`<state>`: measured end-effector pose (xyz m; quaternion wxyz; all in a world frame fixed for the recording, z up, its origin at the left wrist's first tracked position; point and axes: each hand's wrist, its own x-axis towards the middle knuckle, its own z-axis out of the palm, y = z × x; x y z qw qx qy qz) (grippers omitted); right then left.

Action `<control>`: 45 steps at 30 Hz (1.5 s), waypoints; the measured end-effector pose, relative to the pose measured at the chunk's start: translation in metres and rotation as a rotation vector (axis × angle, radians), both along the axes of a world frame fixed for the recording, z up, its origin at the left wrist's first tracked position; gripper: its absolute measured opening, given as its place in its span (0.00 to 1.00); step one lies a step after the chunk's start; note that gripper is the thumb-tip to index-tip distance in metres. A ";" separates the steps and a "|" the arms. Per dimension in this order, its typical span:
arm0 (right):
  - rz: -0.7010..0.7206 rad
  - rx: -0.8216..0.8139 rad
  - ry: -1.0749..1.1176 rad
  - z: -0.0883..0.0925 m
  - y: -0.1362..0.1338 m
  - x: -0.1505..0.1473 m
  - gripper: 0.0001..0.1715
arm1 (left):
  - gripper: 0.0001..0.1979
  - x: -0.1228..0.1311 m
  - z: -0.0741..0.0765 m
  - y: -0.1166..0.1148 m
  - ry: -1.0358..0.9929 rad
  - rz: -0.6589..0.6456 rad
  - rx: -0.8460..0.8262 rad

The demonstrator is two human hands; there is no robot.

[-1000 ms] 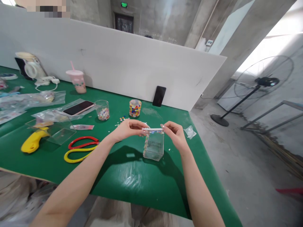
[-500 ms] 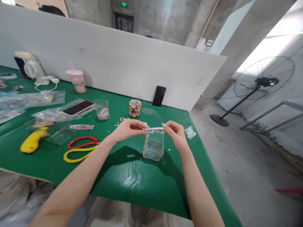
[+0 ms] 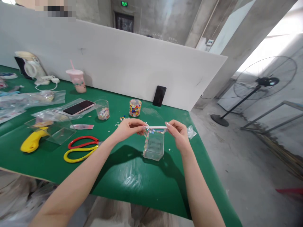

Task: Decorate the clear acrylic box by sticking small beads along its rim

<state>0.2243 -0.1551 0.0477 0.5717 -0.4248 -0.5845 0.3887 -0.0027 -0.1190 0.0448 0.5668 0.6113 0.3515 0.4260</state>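
Note:
My left hand [image 3: 129,128] and my right hand [image 3: 178,132] each pinch one end of a thin white strip [image 3: 156,127], held level between them. The strip hovers just over the top of a clear plastic box [image 3: 153,145] that stands on the green table [image 3: 132,179]. Small coloured tiles run down the box's left edge. Both hands' fingers are closed on the strip's ends.
Red and yellow scissors [image 3: 80,148] and a yellow tool [image 3: 33,140] lie at the left. Behind are a glass of tiles [image 3: 102,110], a tile-covered cup [image 3: 135,108], a phone [image 3: 78,107], plastic bags, a pink cup [image 3: 76,80]. A white partition [image 3: 118,60] backs the table; a fan [image 3: 262,82] stands right.
Both hands shifted slightly right and up with the strip; my right hand moved a little outward along it. The box has stayed in place.

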 end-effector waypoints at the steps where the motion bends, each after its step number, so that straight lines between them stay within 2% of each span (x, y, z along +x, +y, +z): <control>1: -0.005 -0.004 0.007 0.000 0.000 0.000 0.22 | 0.14 0.000 -0.001 0.001 0.003 -0.005 -0.004; 8: -0.041 -0.022 0.065 -0.003 0.001 0.000 0.22 | 0.24 0.005 -0.003 0.002 0.012 -0.042 -0.027; 12: -0.036 -0.024 0.109 -0.003 0.001 -0.002 0.22 | 0.26 0.009 -0.005 -0.001 0.013 -0.054 0.003; 18: 0.002 -0.031 0.194 -0.001 0.001 -0.003 0.25 | 0.24 0.011 -0.003 -0.008 0.016 -0.037 0.113; 26: 0.067 -0.065 0.231 0.001 -0.002 0.003 0.25 | 0.15 0.013 0.000 -0.020 0.008 -0.035 0.236; 33: 0.106 -0.083 0.203 0.001 0.001 0.007 0.24 | 0.16 0.017 -0.005 -0.020 -0.014 -0.078 0.169; 45: 0.111 -0.066 0.204 0.002 -0.003 0.002 0.25 | 0.26 0.021 -0.007 -0.018 -0.089 -0.091 0.050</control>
